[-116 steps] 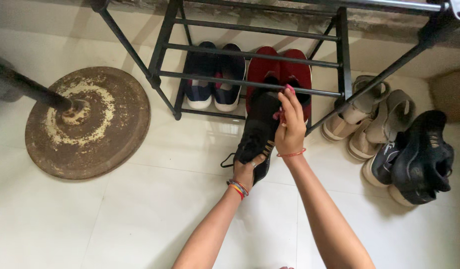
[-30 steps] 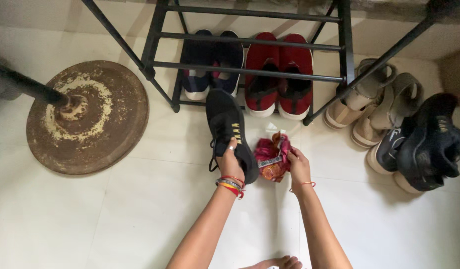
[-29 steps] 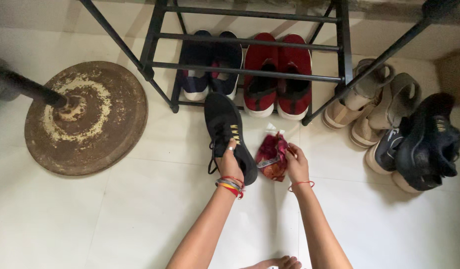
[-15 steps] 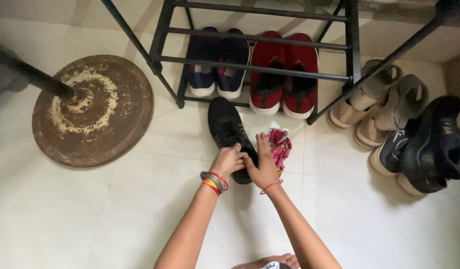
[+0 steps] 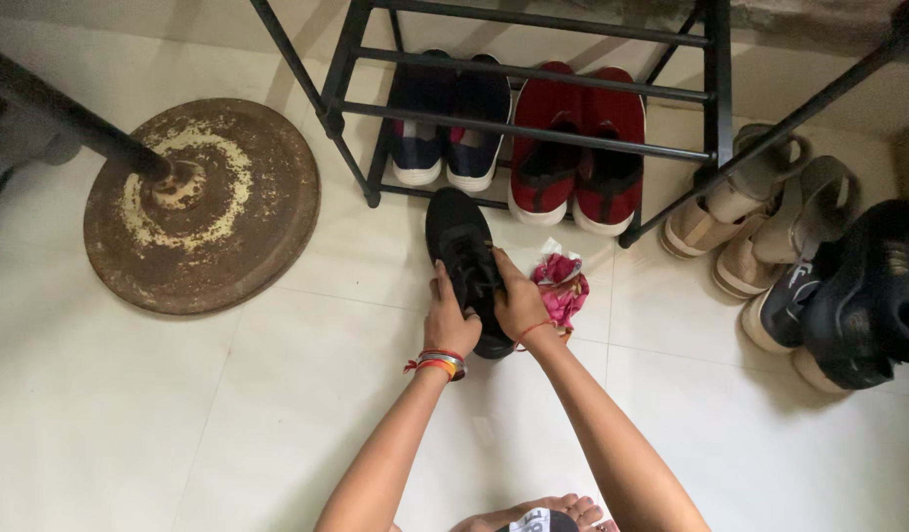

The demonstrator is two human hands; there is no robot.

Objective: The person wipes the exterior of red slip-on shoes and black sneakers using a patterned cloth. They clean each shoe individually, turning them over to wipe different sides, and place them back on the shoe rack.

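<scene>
From my remote seat, both hands cover the heel end of the black shoe (image 5: pixel 462 246), so I cannot see its opening. The black rack (image 5: pixel 533 130) is cut off by the top edge, its bars crossing the navy pair (image 5: pixel 451 148) and red pair (image 5: pixel 575 163). The right edge clips the dark sneakers (image 5: pixel 868 296). The pink cloth (image 5: pixel 563 288) is too crumpled to identify.

Left hand (image 5: pixel 451 320) and right hand (image 5: pixel 519 303) side by side, fingers curled.

White tiled floor (image 5: pixel 129 414) carries: rusty round stand base (image 5: pixel 203 204), black rack (image 5: pixel 533 128) over navy pair (image 5: pixel 453 138) and red pair (image 5: pixel 576 158), black sneaker (image 5: pixel 464 256), pink cloth (image 5: pixel 563 288), loose shoes (image 5: pixel 819 266) at right.
</scene>
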